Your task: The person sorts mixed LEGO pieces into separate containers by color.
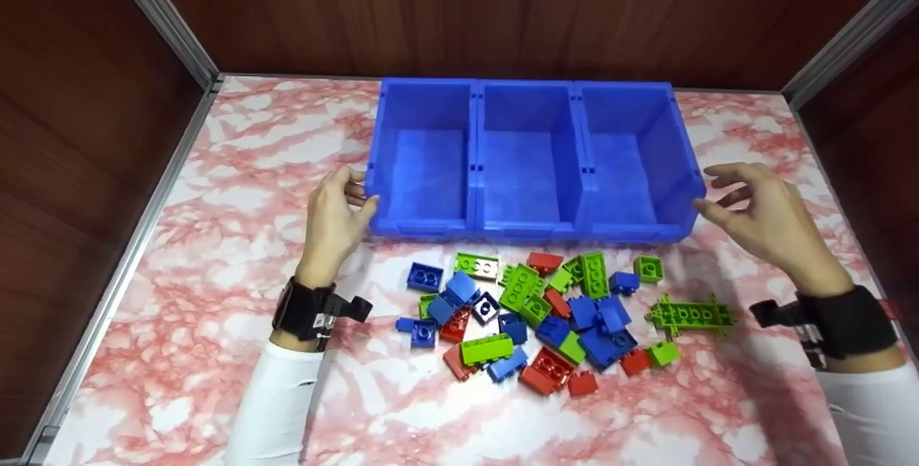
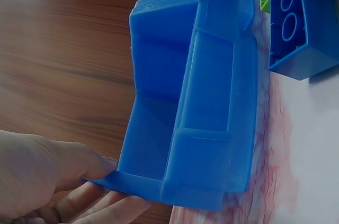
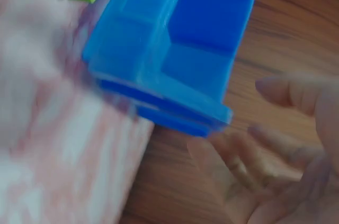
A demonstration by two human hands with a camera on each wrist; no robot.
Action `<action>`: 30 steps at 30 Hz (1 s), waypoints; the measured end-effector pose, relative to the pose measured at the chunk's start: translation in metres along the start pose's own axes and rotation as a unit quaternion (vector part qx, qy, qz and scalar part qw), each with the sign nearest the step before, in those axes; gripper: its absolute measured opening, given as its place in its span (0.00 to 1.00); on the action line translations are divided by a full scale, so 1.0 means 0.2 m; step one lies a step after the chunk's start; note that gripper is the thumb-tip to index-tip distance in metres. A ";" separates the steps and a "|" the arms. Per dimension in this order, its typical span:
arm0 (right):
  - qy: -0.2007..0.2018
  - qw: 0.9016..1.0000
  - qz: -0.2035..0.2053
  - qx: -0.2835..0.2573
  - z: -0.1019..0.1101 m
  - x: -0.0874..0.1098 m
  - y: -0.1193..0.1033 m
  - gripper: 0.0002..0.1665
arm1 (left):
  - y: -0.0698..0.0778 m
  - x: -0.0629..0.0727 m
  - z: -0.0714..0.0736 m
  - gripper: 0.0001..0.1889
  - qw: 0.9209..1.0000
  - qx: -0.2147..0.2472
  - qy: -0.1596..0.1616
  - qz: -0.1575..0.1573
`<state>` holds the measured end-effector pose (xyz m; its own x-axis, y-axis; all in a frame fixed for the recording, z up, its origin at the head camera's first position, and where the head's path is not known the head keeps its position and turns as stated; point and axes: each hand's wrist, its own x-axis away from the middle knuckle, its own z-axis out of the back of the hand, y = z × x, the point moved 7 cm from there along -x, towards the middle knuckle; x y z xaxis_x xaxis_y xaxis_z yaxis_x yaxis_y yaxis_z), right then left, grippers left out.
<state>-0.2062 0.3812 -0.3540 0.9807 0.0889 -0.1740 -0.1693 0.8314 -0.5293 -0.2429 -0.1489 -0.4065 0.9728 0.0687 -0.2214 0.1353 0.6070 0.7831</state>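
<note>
A blue three-compartment storage bin [image 1: 528, 227] stands at the back of the table, its compartments bare inside. My left hand [image 1: 336, 216] is at its left end. In the left wrist view the thumb [image 2: 98, 164] lies at the rim of the side wall and the fingers [image 2: 119, 211] are outside it, gripping the bin's edge. Beside the right end is my right hand [image 1: 764, 218], fingers spread and bent loosely. The right wrist view is blurred but shows a gap between that thumb [image 3: 280, 89] and the bin [image 3: 196, 75], with nothing held.
Several loose toy bricks in blue, green and red lie in front of the bin, among them a green brick [image 1: 488, 349], a red brick [image 1: 546, 369] and a long green base piece [image 1: 691, 315]. Brown wood-grain panels [image 1: 502, 14] enclose the marbled table [image 1: 179, 351].
</note>
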 end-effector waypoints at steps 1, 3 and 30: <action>-0.001 0.999 0.033 0.006 0.00 0.02 -0.03 0.26 | 0.00 0.00 0.01 0.16 1.000 -0.001 0.001 0.003; -0.011 0.996 0.089 0.023 -0.01 0.06 -0.09 0.24 | 0.00 0.00 0.01 0.17 1.000 -0.001 0.001 0.006; -0.237 0.957 0.111 0.125 -0.38 0.49 -0.03 0.29 | 0.00 0.00 -0.01 0.17 1.000 0.000 0.006 0.004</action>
<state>-0.1164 0.3435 -0.4302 0.8679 0.4673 0.1684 -0.4073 0.8636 -0.2972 -0.2442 -0.1476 -0.4076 0.9714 0.0843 -0.2219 0.1267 0.6065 0.7849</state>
